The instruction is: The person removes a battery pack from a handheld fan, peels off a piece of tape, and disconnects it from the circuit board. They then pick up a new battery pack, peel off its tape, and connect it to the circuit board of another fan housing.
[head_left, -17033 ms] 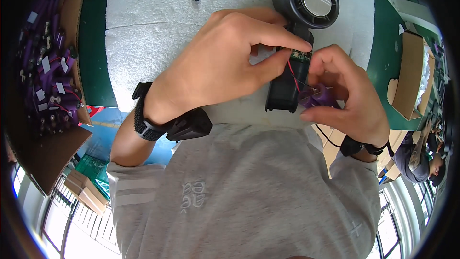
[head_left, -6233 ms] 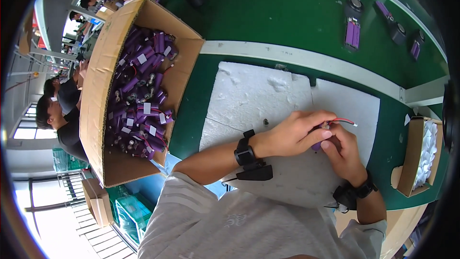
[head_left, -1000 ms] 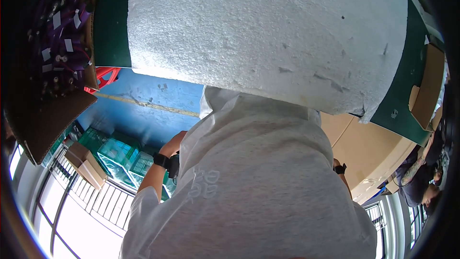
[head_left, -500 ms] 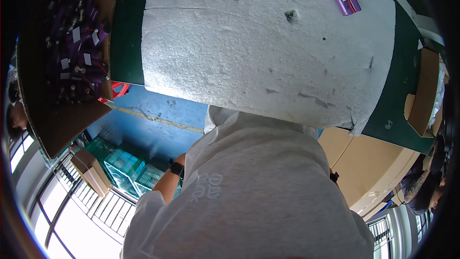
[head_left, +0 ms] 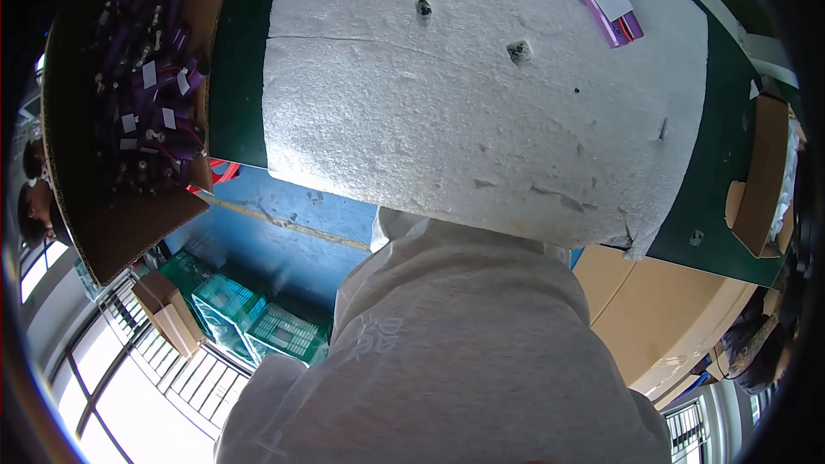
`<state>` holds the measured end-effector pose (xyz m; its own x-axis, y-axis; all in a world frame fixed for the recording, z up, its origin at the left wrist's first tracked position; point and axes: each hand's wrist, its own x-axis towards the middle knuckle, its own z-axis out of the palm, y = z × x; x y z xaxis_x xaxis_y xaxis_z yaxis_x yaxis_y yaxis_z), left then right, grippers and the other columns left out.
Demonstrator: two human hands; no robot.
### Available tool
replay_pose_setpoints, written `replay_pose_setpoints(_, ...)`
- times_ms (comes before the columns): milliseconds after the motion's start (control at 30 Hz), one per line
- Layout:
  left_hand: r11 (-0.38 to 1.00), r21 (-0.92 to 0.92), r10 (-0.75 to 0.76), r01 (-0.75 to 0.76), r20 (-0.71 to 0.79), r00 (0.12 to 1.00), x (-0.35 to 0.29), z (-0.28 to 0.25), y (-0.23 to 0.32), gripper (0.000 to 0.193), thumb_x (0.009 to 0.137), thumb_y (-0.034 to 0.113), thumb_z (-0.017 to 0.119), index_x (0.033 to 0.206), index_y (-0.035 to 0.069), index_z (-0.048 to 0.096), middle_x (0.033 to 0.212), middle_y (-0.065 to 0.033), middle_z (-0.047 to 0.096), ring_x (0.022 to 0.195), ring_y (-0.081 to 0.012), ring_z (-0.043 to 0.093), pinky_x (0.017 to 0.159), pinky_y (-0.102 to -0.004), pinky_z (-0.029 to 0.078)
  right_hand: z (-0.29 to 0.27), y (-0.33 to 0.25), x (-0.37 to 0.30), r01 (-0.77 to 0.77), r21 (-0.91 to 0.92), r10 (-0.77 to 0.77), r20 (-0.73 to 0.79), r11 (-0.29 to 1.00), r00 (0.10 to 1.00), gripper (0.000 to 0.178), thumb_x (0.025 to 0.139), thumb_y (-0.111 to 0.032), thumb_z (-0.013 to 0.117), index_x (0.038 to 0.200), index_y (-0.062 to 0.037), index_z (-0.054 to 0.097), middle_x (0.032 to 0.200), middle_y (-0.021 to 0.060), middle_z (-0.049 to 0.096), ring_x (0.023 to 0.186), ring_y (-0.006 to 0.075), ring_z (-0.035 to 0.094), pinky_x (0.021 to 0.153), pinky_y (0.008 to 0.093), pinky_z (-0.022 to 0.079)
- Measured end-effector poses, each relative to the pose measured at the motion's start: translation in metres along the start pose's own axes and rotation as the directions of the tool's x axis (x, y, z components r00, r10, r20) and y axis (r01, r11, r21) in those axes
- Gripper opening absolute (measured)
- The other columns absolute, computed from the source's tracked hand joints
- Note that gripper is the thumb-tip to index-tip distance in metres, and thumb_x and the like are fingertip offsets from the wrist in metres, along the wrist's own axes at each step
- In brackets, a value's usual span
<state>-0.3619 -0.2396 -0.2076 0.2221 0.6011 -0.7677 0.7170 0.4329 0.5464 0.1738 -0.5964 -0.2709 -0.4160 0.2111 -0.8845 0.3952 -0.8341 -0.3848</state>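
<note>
Neither of my hands shows; only my light grey shirt [head_left: 481, 335] and its sleeves are visible below the table edge. A purple battery pack [head_left: 593, 2] with red and black wires and a white label lies at the far right of a white foam board [head_left: 387, 120]. No hand touches it. The board has dark pits and scuffs. At the left, an open cardboard box [head_left: 129, 232] holds many purple battery packs [head_left: 176, 116] with white labels and red wires, heaped loosely.
The foam board rests on a dark green tabletop [head_left: 236, 112]. At the right edge stands a small open carton [head_left: 760, 172]. Green plastic crates [head_left: 288, 331] sit on the blue floor at lower left. A large carton [head_left: 662, 318] is under the table at right. Other people are at both rims.
My left forearm with its dark wristband has gone out of sight, and so has the dark band at my right side. The table scene sits slightly lower in view. The battery pack remains on the board.
</note>
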Motion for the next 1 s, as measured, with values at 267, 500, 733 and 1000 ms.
replay_pose_setpoints(267, 0.997, -0.074, -0.033, 0.036, 0.040, 0.999, -0.009, 0.009, -0.030, 0.030, 0.088, 0.023, 0.058, 0.109, 0.002, 0.061, 0.097, -0.0101, 0.066, 0.089, -0.0166, 0.062, 0.074, -0.0308, 0.048, 0.009, -0.029, -0.024, -0.193, -0.094, 0.206, 0.146, 0.977, 0.968, 0.027, 0.081, -0.024, 0.060, 0.092, -0.0006, 0.067, 0.087, 0.0091, 0.068, 0.076, 0.0185, 0.062, 0.066, 0.0318, 0.046)
replay_pose_setpoints(500, 0.988, -0.154, 0.022, -0.003, 0.127, 0.992, 0.027, 0.028, -0.040, 0.029, 0.088, 0.023, 0.059, 0.108, 0.002, 0.061, 0.094, -0.0095, 0.067, 0.087, -0.0170, 0.063, 0.072, -0.0308, 0.049, 0.003, -0.080, -0.067, -0.376, -0.148, 0.399, 0.179, 0.915, 0.899, 0.025, 0.080, -0.023, 0.061, 0.091, -0.0006, 0.068, 0.084, 0.0084, 0.068, 0.074, 0.0181, 0.062, 0.064, 0.0313, 0.046)
replay_pose_setpoints(733, 0.978, -0.170, 0.169, -0.123, 0.295, 0.940, 0.113, 0.036, -0.007, 0.029, 0.088, 0.023, 0.059, 0.107, 0.002, 0.062, 0.091, -0.0088, 0.067, 0.085, -0.0175, 0.064, 0.070, -0.0308, 0.049, 0.023, -0.148, -0.115, -0.530, -0.053, 0.531, 0.169, 0.846, 0.830, 0.024, 0.078, -0.021, 0.062, 0.089, -0.0006, 0.068, 0.082, 0.0077, 0.068, 0.071, 0.0177, 0.062, 0.063, 0.0309, 0.046)
replay_pose_setpoints(1000, 0.959, -0.120, 0.284, -0.259, 0.484, 0.828, 0.193, 0.031, 0.041, 0.028, 0.087, 0.023, 0.060, 0.106, 0.002, 0.062, 0.088, -0.0082, 0.068, 0.083, -0.0181, 0.065, 0.068, -0.0309, 0.050, 0.013, -0.207, -0.251, -0.317, 0.589, 0.591, -0.355, 0.743, 0.724, 0.009, 0.063, -0.004, 0.064, 0.071, -0.0028, 0.068, 0.067, 0.0064, 0.066, 0.063, 0.0147, 0.062, 0.057, 0.0280, 0.045)
